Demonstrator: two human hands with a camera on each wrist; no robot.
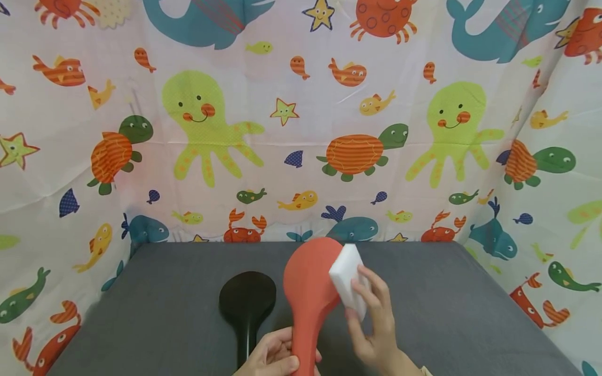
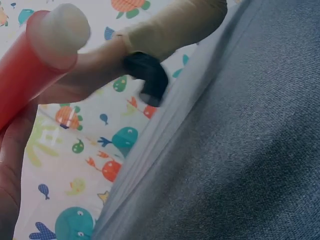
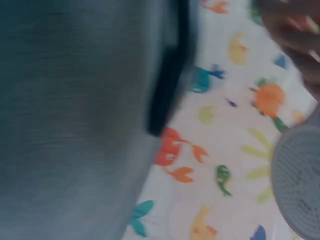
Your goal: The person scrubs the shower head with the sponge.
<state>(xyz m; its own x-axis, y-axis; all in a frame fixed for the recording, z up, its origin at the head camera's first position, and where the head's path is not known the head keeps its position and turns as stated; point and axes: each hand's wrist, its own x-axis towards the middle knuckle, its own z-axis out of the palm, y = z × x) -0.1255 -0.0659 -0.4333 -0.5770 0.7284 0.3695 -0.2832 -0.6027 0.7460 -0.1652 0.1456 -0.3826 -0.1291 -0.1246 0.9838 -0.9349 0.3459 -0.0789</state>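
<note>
A red shower head (image 1: 308,282) is held upright by its handle in my left hand (image 1: 273,355), its smooth back towards the head camera. Its round grey face (image 3: 302,175), covered in small dots, shows in the right wrist view. In the left wrist view a white end piece (image 2: 62,32) sticks out of the red handle (image 2: 30,70). My right hand (image 1: 378,324) pinches a white sponge block (image 1: 347,277) between thumb and fingers, against or just beside the head's right edge; contact is hard to tell. A black shower head (image 1: 246,300) lies left of the red one.
Grey cloth (image 1: 155,308) covers the table. A white curtain (image 1: 282,156) printed with sea animals stands behind and along both sides. A dark, blurred object (image 3: 170,80) crosses the right wrist view; its kind is unclear.
</note>
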